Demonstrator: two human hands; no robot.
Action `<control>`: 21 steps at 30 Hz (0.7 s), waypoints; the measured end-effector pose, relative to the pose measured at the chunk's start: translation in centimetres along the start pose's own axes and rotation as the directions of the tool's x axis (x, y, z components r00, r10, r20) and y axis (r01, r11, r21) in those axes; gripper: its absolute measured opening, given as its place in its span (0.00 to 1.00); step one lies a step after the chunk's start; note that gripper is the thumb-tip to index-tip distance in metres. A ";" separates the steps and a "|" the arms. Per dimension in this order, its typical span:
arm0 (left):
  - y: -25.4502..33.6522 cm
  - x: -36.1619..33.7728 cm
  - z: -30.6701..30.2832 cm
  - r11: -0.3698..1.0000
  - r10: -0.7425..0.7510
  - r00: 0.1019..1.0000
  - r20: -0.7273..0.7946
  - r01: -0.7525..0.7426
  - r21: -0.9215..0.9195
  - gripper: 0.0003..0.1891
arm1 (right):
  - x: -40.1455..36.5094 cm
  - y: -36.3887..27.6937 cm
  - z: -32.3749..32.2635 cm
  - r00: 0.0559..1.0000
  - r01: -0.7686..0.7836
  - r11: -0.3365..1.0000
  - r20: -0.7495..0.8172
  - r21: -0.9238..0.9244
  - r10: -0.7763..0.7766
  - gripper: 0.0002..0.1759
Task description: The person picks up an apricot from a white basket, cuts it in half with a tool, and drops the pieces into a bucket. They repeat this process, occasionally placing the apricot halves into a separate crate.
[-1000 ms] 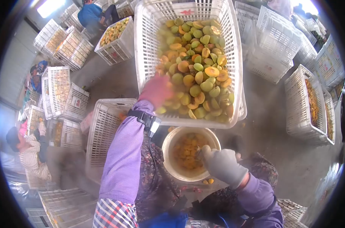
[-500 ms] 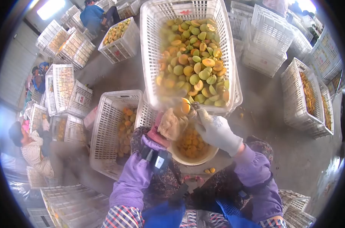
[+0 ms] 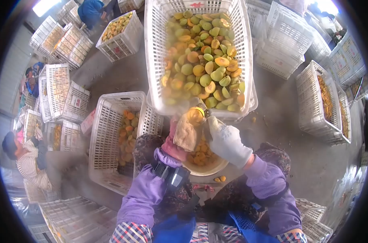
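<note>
My left hand [image 3: 185, 135], in a tan and pink glove, grips a yellow peach half [image 3: 196, 116] over the pale bowl [image 3: 210, 173]. In a white glove, my right hand [image 3: 228, 141] is closed around a small dark metal tool [image 3: 207, 112] beside that fruit; its exact kind is hard to make out. Orange fruit pieces [image 3: 202, 153] lie in the bowl between my knees. Just beyond my hands stands a white crate [image 3: 151, 56] of halved, green-yellow peaches [image 3: 208, 65], blurred on its left side.
Left of my knee, another white crate [image 3: 101, 150] holds more fruit. Stacked crates [image 3: 283, 44] stand back right, and filled crates [image 3: 313, 109] sit at the right. A person in a striped top [image 3: 30, 162] works at the far left. Loose fruit pieces [image 3: 220, 178] lie on the floor.
The fruit half in my left hand has turned and dropped slightly, now showing a rounded yellow hollow. My left wrist has shifted right and down. The whole view has moved a little.
</note>
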State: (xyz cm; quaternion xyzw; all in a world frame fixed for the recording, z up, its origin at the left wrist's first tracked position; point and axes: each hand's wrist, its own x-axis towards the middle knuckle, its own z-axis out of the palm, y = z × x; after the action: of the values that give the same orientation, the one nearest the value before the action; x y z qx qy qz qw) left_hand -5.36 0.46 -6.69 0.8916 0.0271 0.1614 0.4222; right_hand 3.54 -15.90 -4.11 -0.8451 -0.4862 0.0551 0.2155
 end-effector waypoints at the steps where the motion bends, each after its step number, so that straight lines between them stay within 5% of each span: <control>1: -0.1 -0.2 0.2 0.993 -0.043 0.999 0.001 0.043 -0.107 0.23 | 0.0 -0.1 -0.1 1.000 -0.006 1.000 0.018 -0.005 0.006 0.31; 5: 0.7 0.2 0.3 0.959 -0.081 0.991 -0.111 0.046 -0.281 0.23 | -0.1 -0.1 0.3 1.000 -0.006 0.999 0.007 -0.034 0.007 0.32; 6: 2.1 0.4 0.6 0.847 -0.156 0.976 -0.152 0.053 -0.529 0.23 | -0.1 0.1 0.7 1.000 0.001 0.999 -0.016 -0.043 -0.001 0.32; 9: 1.0 1.1 1.9 0.074 -0.542 0.838 0.060 0.119 -0.990 0.22 | -0.3 0.4 1.9 0.999 0.019 0.991 0.045 -0.133 -0.013 0.32; 11: 0.5 2.1 1.8 -0.132 -0.623 0.762 0.180 0.124 -0.983 0.23 | 0.1 -0.6 1.1 0.990 -0.028 0.997 0.139 -0.067 0.037 0.33; 15: -1.5 2.2 2.7 0.439 -0.545 0.836 -0.068 0.215 -0.872 0.25 | 0.1 -0.2 1.1 0.996 0.011 0.968 0.079 0.250 -0.031 0.28; 17: -0.3 2.3 1.6 0.479 -0.511 0.859 -0.015 0.271 -0.835 0.24 | 0.2 -0.7 -0.1 0.994 -0.033 0.897 0.104 0.440 -0.014 0.23; 18: 0.8 2.4 0.3 0.369 -0.520 0.848 0.097 0.326 -0.870 0.24 | 0.3 -1.0 -0.9 0.993 -0.053 0.849 0.116 0.526 -0.010 0.21; 21: -2.4 1.9 1.6 0.398 -0.531 0.845 0.065 0.316 -0.861 0.24 | 0.5 -1.3 -2.5 0.938 -0.221 0.813 0.345 0.539 0.026 0.23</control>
State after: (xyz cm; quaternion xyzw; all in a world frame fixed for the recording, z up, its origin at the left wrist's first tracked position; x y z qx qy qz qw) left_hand -2.81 1.16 -9.02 0.5090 0.2188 0.1378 0.8210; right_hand 3.48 -15.71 -1.28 -0.7513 -0.4191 0.3488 0.3719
